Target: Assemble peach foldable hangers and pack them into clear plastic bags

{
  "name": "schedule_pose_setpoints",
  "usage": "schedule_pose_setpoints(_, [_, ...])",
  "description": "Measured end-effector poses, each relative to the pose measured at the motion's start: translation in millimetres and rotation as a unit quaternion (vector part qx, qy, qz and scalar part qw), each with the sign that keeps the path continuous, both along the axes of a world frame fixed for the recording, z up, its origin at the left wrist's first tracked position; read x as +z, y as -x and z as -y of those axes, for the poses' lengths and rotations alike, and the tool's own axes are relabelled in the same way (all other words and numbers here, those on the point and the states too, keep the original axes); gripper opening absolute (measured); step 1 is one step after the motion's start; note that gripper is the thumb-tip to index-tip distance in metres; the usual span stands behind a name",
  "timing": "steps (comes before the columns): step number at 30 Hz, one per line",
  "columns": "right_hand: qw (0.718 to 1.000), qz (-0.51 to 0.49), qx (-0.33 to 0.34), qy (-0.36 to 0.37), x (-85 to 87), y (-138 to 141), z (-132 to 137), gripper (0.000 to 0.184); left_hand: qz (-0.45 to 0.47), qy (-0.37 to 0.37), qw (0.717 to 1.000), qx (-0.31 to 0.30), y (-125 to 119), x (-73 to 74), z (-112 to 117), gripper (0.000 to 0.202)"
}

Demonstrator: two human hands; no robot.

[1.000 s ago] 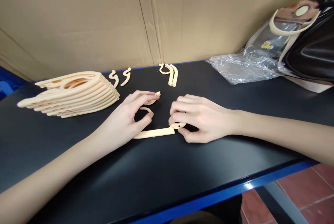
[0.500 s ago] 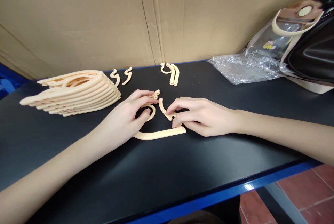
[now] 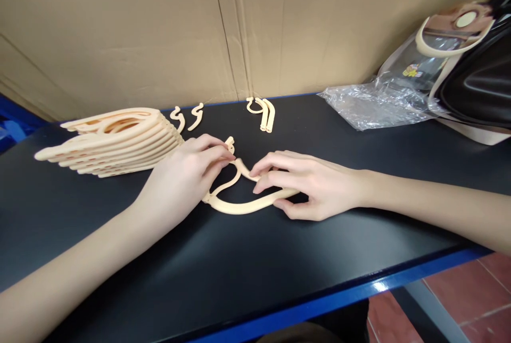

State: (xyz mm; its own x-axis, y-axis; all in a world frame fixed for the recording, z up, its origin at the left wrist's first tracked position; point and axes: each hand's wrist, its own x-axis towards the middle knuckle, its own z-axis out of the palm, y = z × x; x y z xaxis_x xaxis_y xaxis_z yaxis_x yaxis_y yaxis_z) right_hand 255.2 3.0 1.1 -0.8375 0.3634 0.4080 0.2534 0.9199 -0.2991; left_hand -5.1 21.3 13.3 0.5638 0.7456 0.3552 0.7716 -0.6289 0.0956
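One cream frame [image 3: 243, 208] of slender curved parts: flat on the black tabletop [image 3: 247, 274], between the two hands; whether its parts were joined could not be told. Long axis: chiefly left to right, the long near bar's right end slanting away from the body.

Left hand [image 3: 187, 167]: over the frame's left end, thumb and fingertips drawn narrow on its far corner, just beside a small hook part [image 3: 230, 144].

Right hand [image 3: 305, 180]: over the right end, fingers bent, thumb set apart; fingertips at the short far bar, thumb at the near bar. Firm grip or light rest could not be told. Neither hand lay nearer; each touched its own end.

Blue front edge [image 3: 379, 283]: body side, with the widest run of tabletop between it and the frame.

Hanger stack [image 3: 123, 146]: just beyond the left hand, narrowing room there.

Loose curved parts [image 3: 268, 115]: beyond the hands, near the cardboard wall [image 3: 143, 29].

Crinkled plastic bag [image 3: 367, 106]: far right, well apart from the frame.
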Motion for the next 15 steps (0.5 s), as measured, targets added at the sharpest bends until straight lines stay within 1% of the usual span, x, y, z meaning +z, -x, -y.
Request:
schedule_pose_setpoints(4, [0.999,-0.004,-0.007,-0.034,0.9,1.7,1.2,0.036,-0.014,0.013,0.997,0.079,-4.1,3.3,4.7,0.027])
schedule_pose_setpoints(5, [0.999,0.002,-0.009,-0.042,0.9,2.0,0.9,0.038,-0.014,0.016,0.996,0.089,-5.1,3.6,5.4,0.026])
schedule_pose_setpoints(7, [0.998,0.017,-0.012,-0.055,0.7,2.3,-0.3,0.039,-0.005,0.018,0.996,0.090,-6.3,3.4,6.0,0.027])
schedule_pose_setpoints(10, [0.996,0.032,-0.036,-0.080,-0.3,2.2,-2.8,0.039,0.040,0.052,0.997,0.043,-7.1,1.9,4.7,0.030])
schedule_pose_setpoints(13, [0.989,0.040,-0.101,-0.103,-2.5,1.6,-5.4,0.038,0.094,0.112,0.989,-0.034,-7.7,0.6,2.9,0.033])
schedule_pose_setpoints(15, [0.981,0.042,-0.153,-0.108,-4.2,1.0,-7.1,0.034,0.104,0.131,0.983,-0.070,-8.0,-0.1,2.4,0.033])
